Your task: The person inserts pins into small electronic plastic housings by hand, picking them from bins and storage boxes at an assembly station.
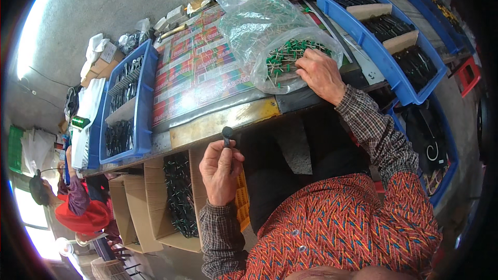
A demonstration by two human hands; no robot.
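Observation:
My left hand [220, 176] is raised at the table's front edge, thumb and fingers pinched round a small black part with a round, disc-like head [227, 133]; the head stands up above the fingertips. My right hand [322, 77] reaches into the mouth of a clear plastic bag [244, 33] on the table. Its fingers are curled down onto a heap of small green-headed pieces with thin pale metal shafts [284, 59]. Whatever lies between those fingertips is too small and hidden to make out.
Blue trays of dark parts stand at the left [147, 98] and right [332, 10] of the table [223, 119]. Below its edge is a cardboard box [155, 197] of black pieces with green bits. Another person in red [85, 215] works at far left. A red stool [468, 77] stands right.

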